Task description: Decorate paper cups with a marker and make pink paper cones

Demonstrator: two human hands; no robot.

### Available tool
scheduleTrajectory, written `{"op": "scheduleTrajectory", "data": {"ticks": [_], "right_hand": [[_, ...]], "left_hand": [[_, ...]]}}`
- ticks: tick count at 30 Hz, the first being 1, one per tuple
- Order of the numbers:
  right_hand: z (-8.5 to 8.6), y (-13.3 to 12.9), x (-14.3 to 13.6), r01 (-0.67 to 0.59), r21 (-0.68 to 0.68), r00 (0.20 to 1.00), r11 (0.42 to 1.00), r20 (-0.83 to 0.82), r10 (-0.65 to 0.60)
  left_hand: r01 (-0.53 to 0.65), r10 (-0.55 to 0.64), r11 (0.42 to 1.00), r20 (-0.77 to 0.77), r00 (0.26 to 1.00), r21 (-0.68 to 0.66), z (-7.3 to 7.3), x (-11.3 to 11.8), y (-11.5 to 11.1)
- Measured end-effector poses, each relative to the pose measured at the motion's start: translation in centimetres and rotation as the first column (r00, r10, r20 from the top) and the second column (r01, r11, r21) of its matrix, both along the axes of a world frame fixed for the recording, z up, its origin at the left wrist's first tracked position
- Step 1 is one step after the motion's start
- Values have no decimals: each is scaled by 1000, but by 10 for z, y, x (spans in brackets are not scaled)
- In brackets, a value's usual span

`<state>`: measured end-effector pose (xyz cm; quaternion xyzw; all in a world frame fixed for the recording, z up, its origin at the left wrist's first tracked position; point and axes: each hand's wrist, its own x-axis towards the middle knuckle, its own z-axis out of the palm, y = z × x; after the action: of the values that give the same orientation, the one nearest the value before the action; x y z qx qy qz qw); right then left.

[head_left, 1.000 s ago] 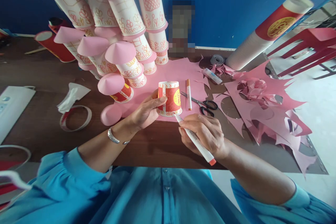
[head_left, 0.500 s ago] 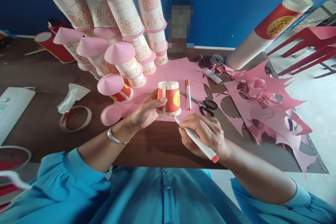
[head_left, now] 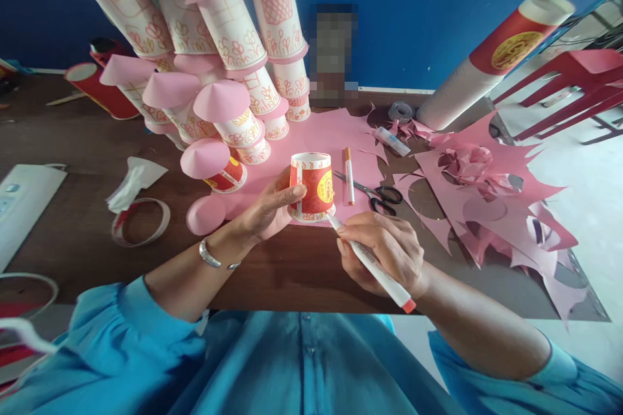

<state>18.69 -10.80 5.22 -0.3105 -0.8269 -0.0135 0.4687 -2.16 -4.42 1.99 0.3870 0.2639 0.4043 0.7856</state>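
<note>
The cup (head_left: 313, 187) was red with a yellow emblem, a white stripe and red-orange markings along its white edges. The held marker (head_left: 382, 273) was white with an orange-red end. White towers (head_left: 231, 26) bore red and orange flower drawings beneath pink cones (head_left: 221, 100). The scissors (head_left: 372, 192) had black handles; the paper (head_left: 331, 133) was pink, the wall (head_left: 399, 26) blue.

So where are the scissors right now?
In the head view, the scissors lie right of centre, beside the marker on the pink sheet, just beyond the right hand.
</note>
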Motion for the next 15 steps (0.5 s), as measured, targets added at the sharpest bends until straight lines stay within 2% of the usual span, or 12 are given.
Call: {"op": "scheduleTrajectory", "data": {"ticks": [6, 15], "right_hand": [[-1, -1, -1, 5, 7, 1000, 1000, -3, -5], [-3, 2, -2, -19, 15, 1000, 1000, 24, 19]], "left_hand": [[4, -1, 999, 72, 997, -44, -1, -1, 1], [18, -15, 999, 49, 999, -44, -1, -1, 1]]}}
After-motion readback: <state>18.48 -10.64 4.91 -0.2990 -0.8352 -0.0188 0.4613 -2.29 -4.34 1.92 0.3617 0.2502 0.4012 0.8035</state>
